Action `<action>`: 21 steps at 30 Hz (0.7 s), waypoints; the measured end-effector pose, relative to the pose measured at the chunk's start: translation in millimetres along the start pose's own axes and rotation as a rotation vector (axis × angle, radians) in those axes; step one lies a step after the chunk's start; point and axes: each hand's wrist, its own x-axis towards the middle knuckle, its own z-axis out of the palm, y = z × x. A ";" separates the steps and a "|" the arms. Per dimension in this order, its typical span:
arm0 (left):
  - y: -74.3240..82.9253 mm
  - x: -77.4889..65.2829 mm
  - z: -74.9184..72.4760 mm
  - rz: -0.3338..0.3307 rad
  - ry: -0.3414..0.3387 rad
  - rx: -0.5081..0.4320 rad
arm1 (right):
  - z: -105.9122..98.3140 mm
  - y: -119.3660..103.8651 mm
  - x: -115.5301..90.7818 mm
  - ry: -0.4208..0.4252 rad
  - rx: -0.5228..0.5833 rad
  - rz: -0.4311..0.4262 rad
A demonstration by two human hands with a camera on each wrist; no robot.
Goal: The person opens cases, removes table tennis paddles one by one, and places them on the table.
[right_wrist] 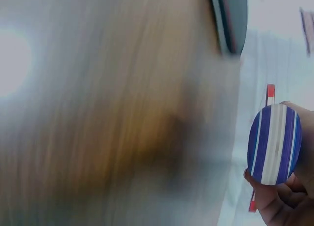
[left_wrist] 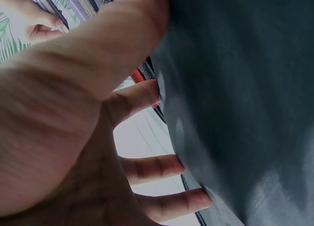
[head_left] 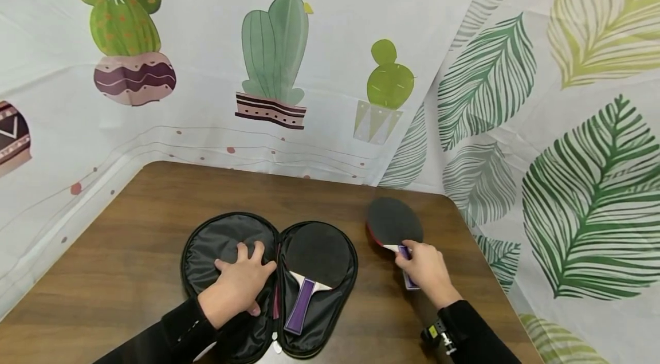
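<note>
A black zip-up paddle case (head_left: pixel 206 246) lies unfolded in two halves on the table. My left hand (head_left: pixel 239 284) rests on its left half with the fingers spread. In the left wrist view those fingertips touch the dark lining (left_wrist: pixel 245 113). Inside the right half lies a table tennis paddle (head_left: pixel 317 255), black face up, its purple and white handle toward me. Farther right, my right hand (head_left: pixel 428 272) grips a second paddle (head_left: pixel 394 220) by its handle, black face up. The striped butt of that handle (right_wrist: pixel 273 145) faces the right wrist camera.
The brown wooden table (head_left: pixel 139 255) has a back edge against a white cloth (head_left: pixel 206 66) printed with cacti. Another cloth with leaf prints (head_left: pixel 484 77) hangs along the right side. White zipper pulls (head_left: pixel 275 341) hang at the case's near end.
</note>
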 end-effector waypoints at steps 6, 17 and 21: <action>-0.9 0.6 1.6 -0.003 0.002 -0.002 | -15.4 53.7 -7.2 -0.078 -0.025 0.084; -3.5 -0.3 -0.6 -0.004 -0.004 -0.028 | -33.1 111.4 -23.0 -0.177 -0.030 0.214; -3.0 0.6 0.5 -0.001 -0.007 -0.031 | -31.7 122.9 -28.1 -0.183 -0.051 0.219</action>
